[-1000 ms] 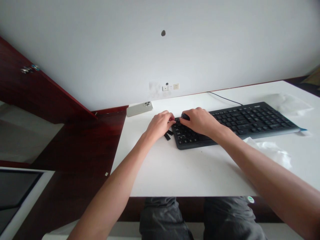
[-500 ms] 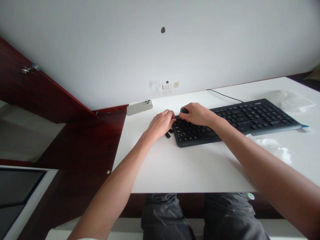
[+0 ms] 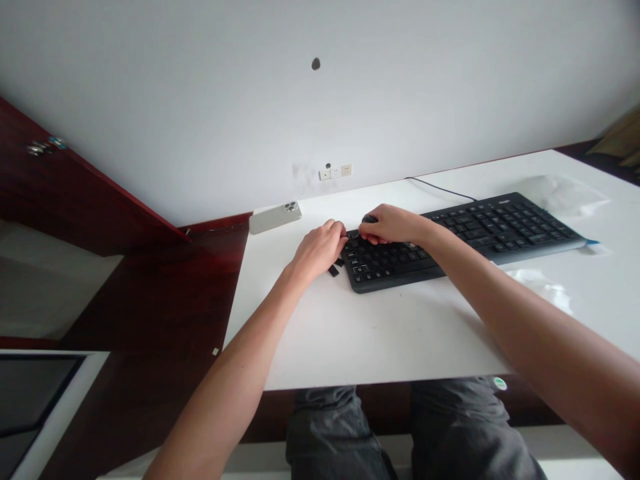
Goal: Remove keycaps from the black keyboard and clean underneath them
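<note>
A black keyboard (image 3: 473, 228) lies at a slant on the white desk, several keycaps gone from its left end. My left hand (image 3: 323, 247) is closed at the far left corner, fingers bent against the edge; its fingertips are partly hidden. Just to the right, my right hand (image 3: 393, 225) pinches a small keycap puller (image 3: 369, 219) with a dark rounded handle, its tip down at the top row of keys. Loose black keycaps (image 3: 333, 271) lie on the desk beside the keyboard's left edge, below my left hand.
A pale phone (image 3: 276, 217) lies face down at the desk's back left corner. Crumpled white plastic (image 3: 543, 288) sits in front of the keyboard, and a clear bag (image 3: 560, 193) behind its right end. The cable (image 3: 440, 187) runs back toward the wall sockets (image 3: 335, 173).
The view has shifted slightly. My right hand has turned a little, its fingers curled more around the puller at the top row. My left hand stays at the keyboard's corner.
</note>
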`<move>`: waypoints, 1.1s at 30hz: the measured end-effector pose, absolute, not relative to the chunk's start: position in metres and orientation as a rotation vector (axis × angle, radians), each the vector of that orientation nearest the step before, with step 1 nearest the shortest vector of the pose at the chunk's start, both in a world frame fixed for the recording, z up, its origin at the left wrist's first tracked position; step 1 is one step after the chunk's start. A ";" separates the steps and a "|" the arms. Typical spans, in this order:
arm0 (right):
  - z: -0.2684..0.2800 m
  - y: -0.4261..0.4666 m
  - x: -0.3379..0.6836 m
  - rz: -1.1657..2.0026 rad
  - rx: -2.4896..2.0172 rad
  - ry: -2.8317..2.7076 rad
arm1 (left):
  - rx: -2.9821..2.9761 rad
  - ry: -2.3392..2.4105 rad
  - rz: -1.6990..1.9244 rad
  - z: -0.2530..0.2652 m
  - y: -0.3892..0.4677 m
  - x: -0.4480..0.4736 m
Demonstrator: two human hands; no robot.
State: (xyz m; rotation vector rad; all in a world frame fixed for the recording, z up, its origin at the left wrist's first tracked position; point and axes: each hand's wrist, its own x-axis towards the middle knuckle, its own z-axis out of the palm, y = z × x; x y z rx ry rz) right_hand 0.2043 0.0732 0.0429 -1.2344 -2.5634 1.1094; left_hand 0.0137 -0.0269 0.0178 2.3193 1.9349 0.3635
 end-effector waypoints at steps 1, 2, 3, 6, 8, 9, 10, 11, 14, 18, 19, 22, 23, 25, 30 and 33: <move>0.042 0.071 0.204 1.060 -1.255 -2.585 | 2.323 1.931 0.362 0.018 -0.027 0.013; 0.042 0.067 0.203 0.997 -1.283 -2.598 | 2.328 1.926 0.363 0.018 -0.027 0.013; 0.040 0.064 0.202 0.937 -1.307 -2.603 | 2.333 1.920 0.365 0.018 -0.027 0.013; 0.038 0.056 0.197 0.804 -1.339 -2.615 | 2.335 1.916 0.360 0.018 -0.028 0.012; 0.039 0.055 0.194 0.730 -1.347 -2.640 | 2.335 1.922 0.353 0.017 -0.027 0.012; 0.040 0.056 0.193 0.715 -1.352 -2.656 | 2.335 1.926 0.352 0.016 -0.027 0.012; 0.041 0.057 0.193 0.714 -1.355 -2.673 | 2.336 1.929 0.355 0.016 -0.027 0.011; 0.042 0.058 0.193 0.723 -1.345 -2.694 | 2.337 1.928 0.363 0.015 -0.026 0.011; 0.044 0.060 0.195 0.718 -1.270 -2.749 | 2.340 1.913 0.392 0.013 -0.025 0.009; 0.051 0.066 0.191 0.605 -1.176 -2.856 | 2.339 1.896 0.392 0.012 -0.024 0.009; 0.055 0.070 0.188 0.606 -1.159 -2.907 | 2.334 1.897 0.390 0.012 -0.024 0.009; 0.068 0.085 0.178 0.773 -1.162 -3.038 | 2.316 1.909 0.395 0.011 -0.023 0.009; 0.072 0.090 0.174 0.860 -1.170 -3.064 | 2.312 1.908 0.396 0.010 -0.023 0.009; 0.078 0.097 0.170 1.010 -1.158 -3.094 | 2.298 1.907 0.400 0.010 -0.023 0.009; 0.076 0.103 0.169 1.161 -1.151 -3.096 | 2.284 1.888 0.449 0.008 -0.022 0.010; 0.074 0.101 0.167 1.143 -1.173 -3.102 | 2.278 1.884 0.475 0.009 -0.022 0.010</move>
